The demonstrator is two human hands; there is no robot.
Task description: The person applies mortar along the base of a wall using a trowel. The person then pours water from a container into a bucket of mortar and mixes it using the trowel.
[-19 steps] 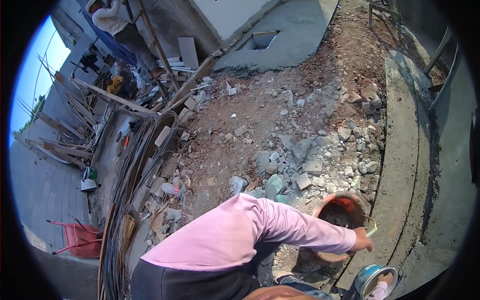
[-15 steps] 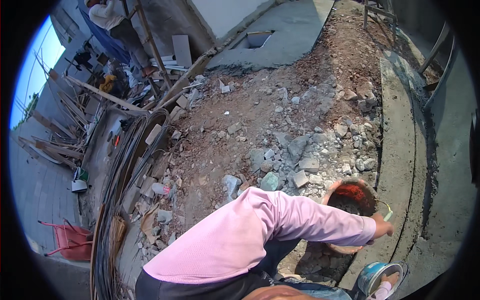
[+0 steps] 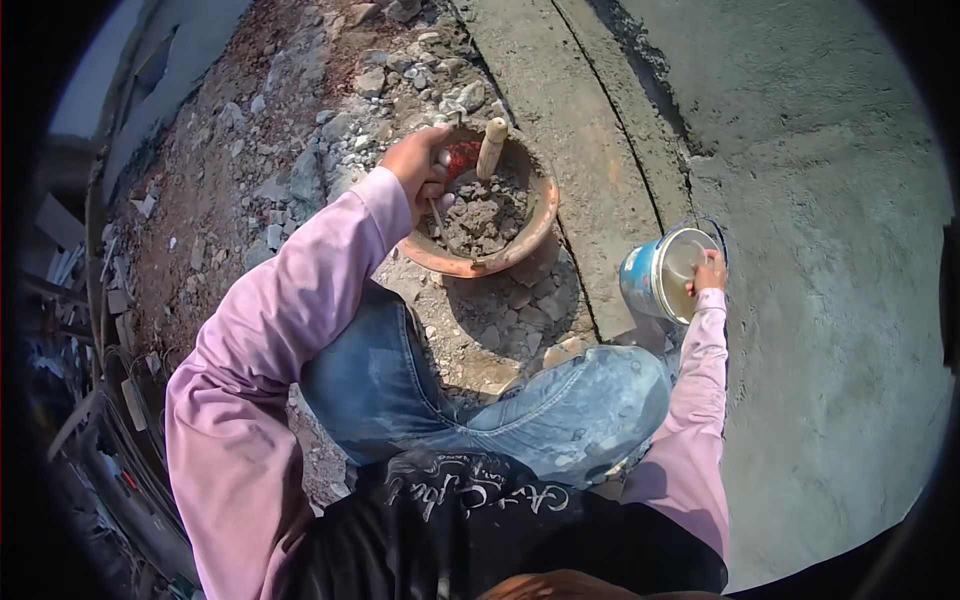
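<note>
My left hand (image 3: 420, 172) is closed at the left rim of an orange bucket (image 3: 548, 208). A thin pale stick-like piece shows below its fingers, but I cannot make out what it grips. Inside the bucket is lumpy grey-brown mortar (image 3: 485, 222), and a wooden handle (image 3: 491, 150) stands up from it. On the right, my right hand (image 3: 708, 273) reaches into the mouth of a blue pail (image 3: 641, 278) with a white rim. Its fingers are curled; what they hold is unclear against the pale inside. The pail looks tilted toward the hand.
Broken stones and rubble (image 3: 300, 170) spread left of the orange bucket. A raised concrete strip (image 3: 560, 110) runs past its right side, with a rough grey cement surface (image 3: 830, 300) beyond. My bent knees (image 3: 590, 400) are close below both containers. Bundled rods (image 3: 110, 440) lie at far left.
My view has turned down and right, bringing both containers nearer the middle. My left hand has crossed from the orange bucket's right side to its left rim. My right hand stays at the blue pail.
</note>
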